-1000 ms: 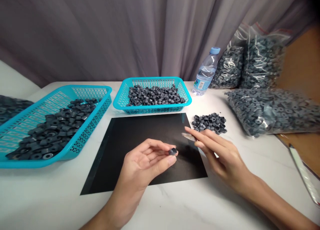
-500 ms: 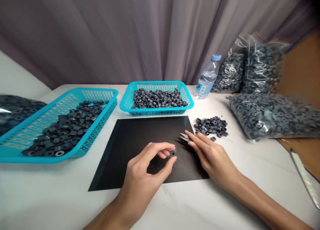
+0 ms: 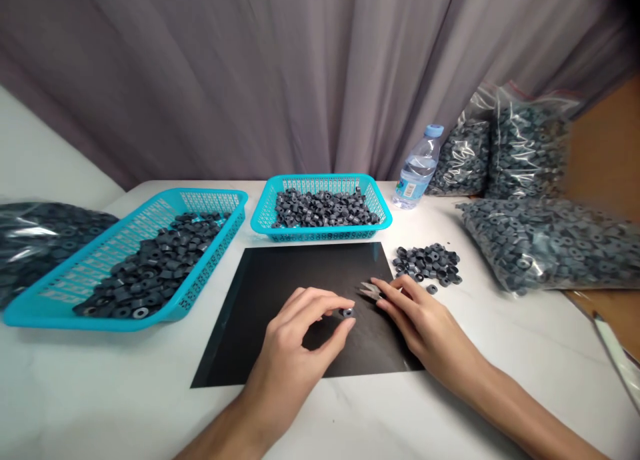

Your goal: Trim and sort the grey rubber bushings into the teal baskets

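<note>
Between the thumb and fingertips of my left hand (image 3: 300, 343) is a small dark grey ring (image 3: 349, 312) with a hole through it. It is held over a black mat (image 3: 280, 267). My right hand (image 3: 430, 323) grips a pair of small snips (image 3: 369, 289), whose metal blades point left and stand slightly apart. The blades are a short way from the ring, not touching it. Most of the snips' handle is hidden under my fingers. Just beyond my right hand lies a loose pile of similar dark grey pieces (image 3: 427, 263).
A turquoise basket (image 3: 320, 235) of grey pieces stands behind the mat. Another basket (image 3: 175, 307) sits at left, beside a filled plastic bag (image 3: 50, 227). At right are a water bottle (image 3: 417, 170), several filled bags (image 3: 550, 247) and a pale-handled tool (image 3: 617, 353) near the edge.
The whole view has shifted, so the table things appear lower and slightly further right. The ring has turned in my left fingers and shows a lighter round end. The snips' blades look a little wider apart.
</note>
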`<control>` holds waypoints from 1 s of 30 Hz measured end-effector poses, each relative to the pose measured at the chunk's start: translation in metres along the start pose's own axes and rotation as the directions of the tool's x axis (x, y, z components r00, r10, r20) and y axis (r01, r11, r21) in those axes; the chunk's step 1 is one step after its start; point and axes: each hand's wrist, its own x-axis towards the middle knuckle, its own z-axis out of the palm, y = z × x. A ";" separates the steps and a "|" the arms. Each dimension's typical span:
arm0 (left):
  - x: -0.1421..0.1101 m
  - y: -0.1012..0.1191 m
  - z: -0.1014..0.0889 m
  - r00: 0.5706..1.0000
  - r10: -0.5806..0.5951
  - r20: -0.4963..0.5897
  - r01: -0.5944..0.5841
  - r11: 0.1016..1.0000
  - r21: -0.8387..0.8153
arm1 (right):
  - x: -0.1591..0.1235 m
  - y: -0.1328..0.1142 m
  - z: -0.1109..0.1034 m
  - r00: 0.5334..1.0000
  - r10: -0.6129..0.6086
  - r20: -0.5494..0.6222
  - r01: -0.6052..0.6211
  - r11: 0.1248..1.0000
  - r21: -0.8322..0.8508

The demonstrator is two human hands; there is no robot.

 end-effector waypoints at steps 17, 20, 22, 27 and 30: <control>-0.004 -0.133 -0.191 0.959 -0.217 -0.185 0.284 0.687 0.668 | 0.010 -0.016 0.020 0.969 -0.106 -0.222 0.093 0.993 -0.067; -0.015 -0.127 -0.182 0.951 -0.237 -0.198 0.307 0.654 0.692 | 0.011 -0.018 0.022 0.970 -0.121 -0.212 0.102 0.990 -0.096; -0.018 -0.121 -0.176 0.953 -0.242 -0.180 0.297 0.649 0.700 | 0.010 -0.018 0.025 0.971 -0.122 -0.206 0.100 0.989 -0.113; -0.026 -0.100 -0.164 0.973 -0.182 -0.143 0.228 0.636 0.737 | 0.005 -0.016 0.030 0.958 -0.125 -0.257 0.102 0.990 -0.101; -0.026 -0.082 -0.157 0.984 -0.109 -0.141 0.178 0.643 0.745 | -0.002 -0.015 0.029 0.964 -0.154 -0.217 0.140 0.987 -0.081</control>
